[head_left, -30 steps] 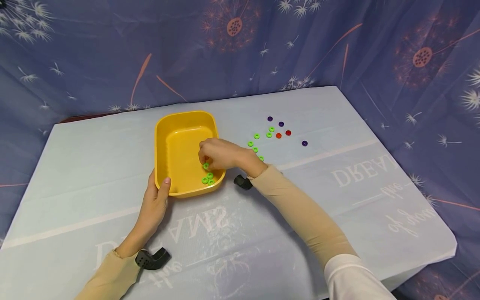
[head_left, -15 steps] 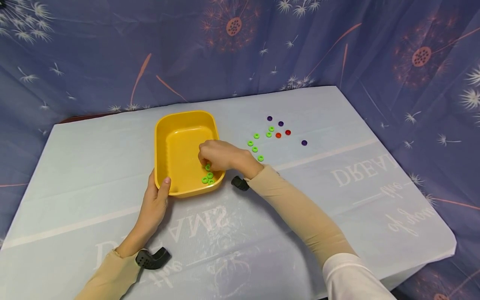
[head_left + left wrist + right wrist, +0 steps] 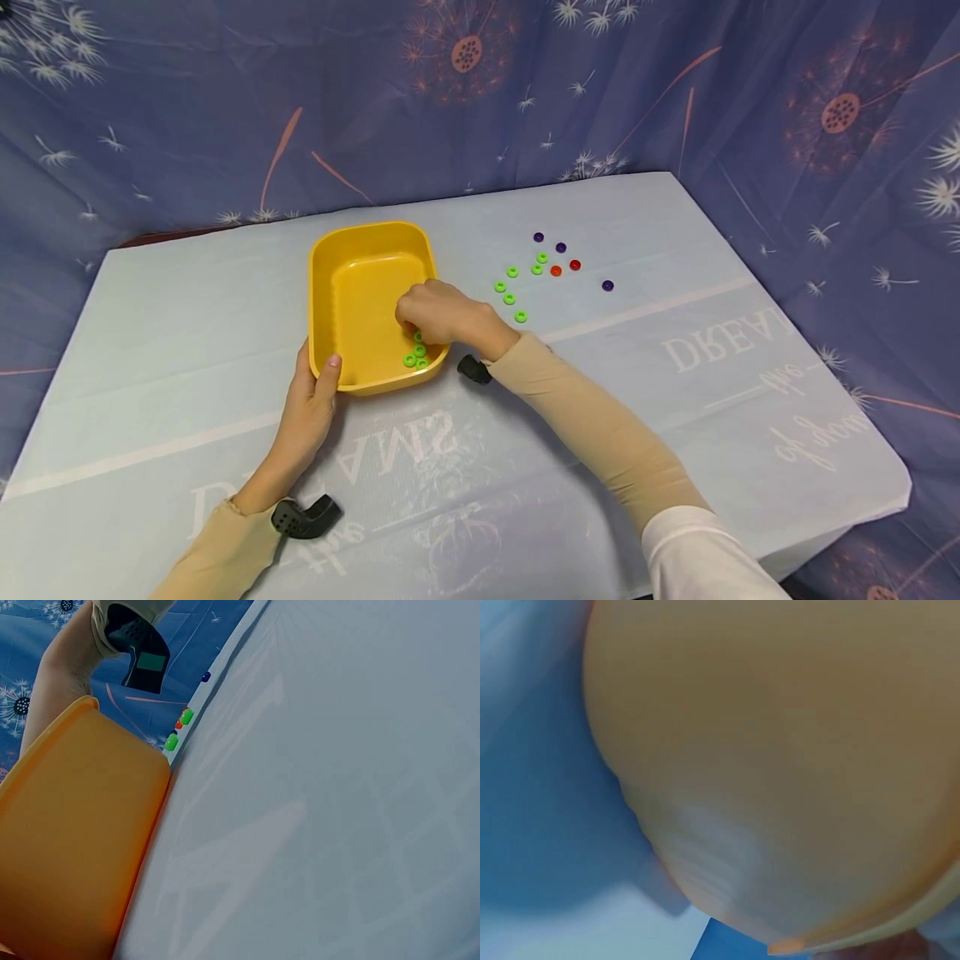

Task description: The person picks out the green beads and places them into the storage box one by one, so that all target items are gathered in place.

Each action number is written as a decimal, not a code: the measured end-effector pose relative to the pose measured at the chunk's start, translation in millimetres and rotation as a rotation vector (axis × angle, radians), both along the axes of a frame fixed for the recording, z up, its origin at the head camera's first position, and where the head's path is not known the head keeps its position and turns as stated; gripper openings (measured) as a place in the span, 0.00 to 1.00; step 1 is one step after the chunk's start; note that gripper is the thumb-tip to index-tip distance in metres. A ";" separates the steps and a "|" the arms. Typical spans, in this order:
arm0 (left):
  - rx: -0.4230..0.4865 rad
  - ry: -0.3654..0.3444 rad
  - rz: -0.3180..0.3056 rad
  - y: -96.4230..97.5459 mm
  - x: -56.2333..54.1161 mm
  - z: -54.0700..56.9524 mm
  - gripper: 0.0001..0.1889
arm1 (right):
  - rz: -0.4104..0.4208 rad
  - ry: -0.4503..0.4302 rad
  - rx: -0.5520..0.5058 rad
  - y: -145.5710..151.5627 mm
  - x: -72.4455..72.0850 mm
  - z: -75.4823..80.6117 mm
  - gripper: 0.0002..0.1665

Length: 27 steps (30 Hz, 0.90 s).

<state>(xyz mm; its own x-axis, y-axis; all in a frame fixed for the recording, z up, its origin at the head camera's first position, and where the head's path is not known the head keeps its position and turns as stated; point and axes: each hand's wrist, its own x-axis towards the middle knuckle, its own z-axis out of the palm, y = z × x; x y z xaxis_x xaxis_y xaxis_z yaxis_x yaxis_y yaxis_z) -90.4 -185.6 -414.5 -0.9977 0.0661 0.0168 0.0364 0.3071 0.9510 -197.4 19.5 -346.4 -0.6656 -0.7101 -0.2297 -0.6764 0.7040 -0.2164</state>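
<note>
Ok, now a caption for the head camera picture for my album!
Left hand grips the yellow tub while the right hand reaches inside, beside little green rings.

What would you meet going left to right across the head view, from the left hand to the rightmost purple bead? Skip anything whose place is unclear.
Left hand, yellow tray, leftmost green bead outside the tray, orange bead, red bead, rightmost purple bead.

tray (image 3: 367, 287): yellow | beads (image 3: 556, 271): green, purple, orange, red | tablecloth (image 3: 187, 333): pale blue, white-lettered | backdrop (image 3: 225, 125): blue, dandelion-printed
</note>
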 end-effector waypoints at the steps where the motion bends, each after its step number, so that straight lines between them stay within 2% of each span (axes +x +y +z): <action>1: -0.001 0.000 0.001 0.0 -0.1 -0.1 0.33 | 0.000 0.005 0.008 -0.4 0.4 0.2 0.13; 12: 0.001 -0.005 0.001 0.4 0.3 0.8 0.33 | -0.008 0.037 0.092 -4.7 2.8 -2.6 0.11; 22: 0.004 -0.007 -0.003 0.4 -0.2 1.9 0.32 | -0.013 0.022 0.106 -4.4 2.7 -0.6 0.10; 27: -0.002 -0.012 0.005 0.3 0.1 1.2 0.33 | -0.012 -0.011 0.067 -2.7 2.0 1.0 0.11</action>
